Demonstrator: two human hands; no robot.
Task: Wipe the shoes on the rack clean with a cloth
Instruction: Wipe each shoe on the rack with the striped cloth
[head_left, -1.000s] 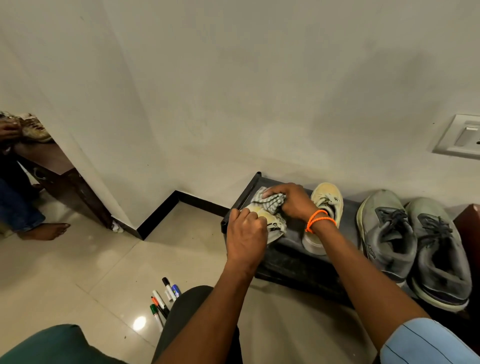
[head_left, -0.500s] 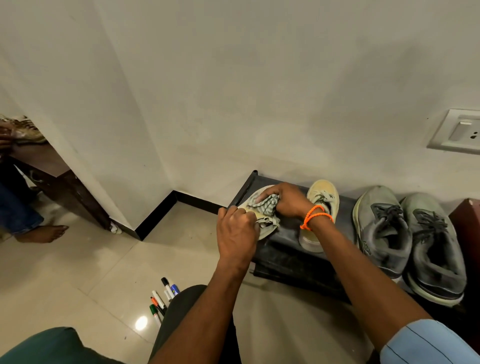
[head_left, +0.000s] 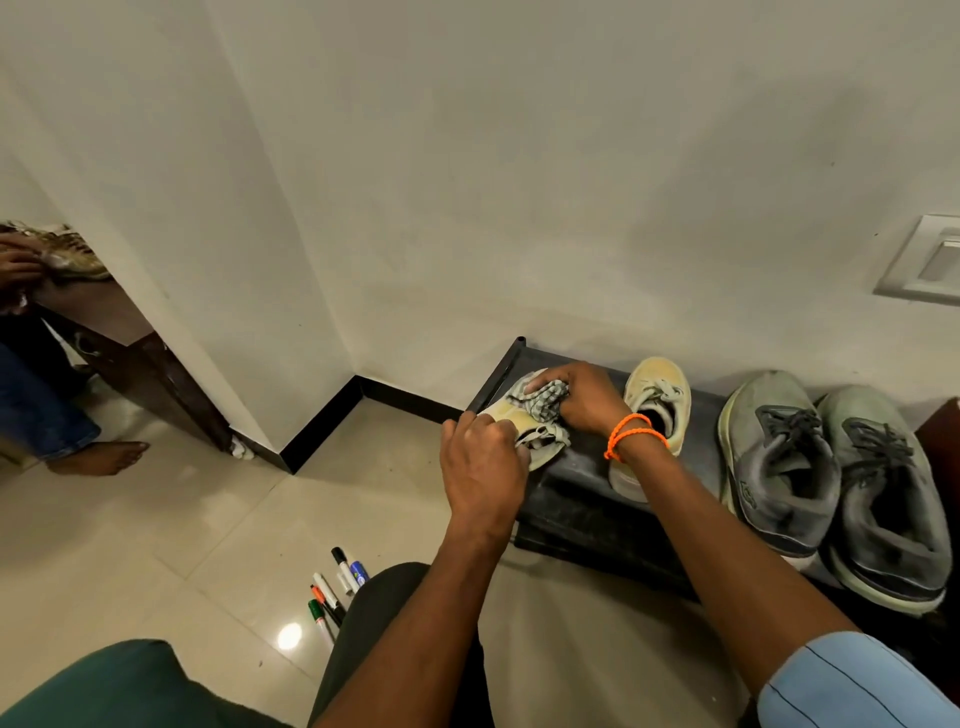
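At centre frame, on the rack's left end, we are steadying the cream shoe with our left hand curled on its near side while our right hand is clutching the checked cloth against its far toe.

The checked grey-green woven cloth looks soft and crumpled. The pale yellow fabric shoe has a matt, scuffed upper, and the two grey mesh sneakers look dull and dusty. The black shoe rack has a smooth, faintly shiny top. The beige floor tiles are glossy, and the white wall is matt.
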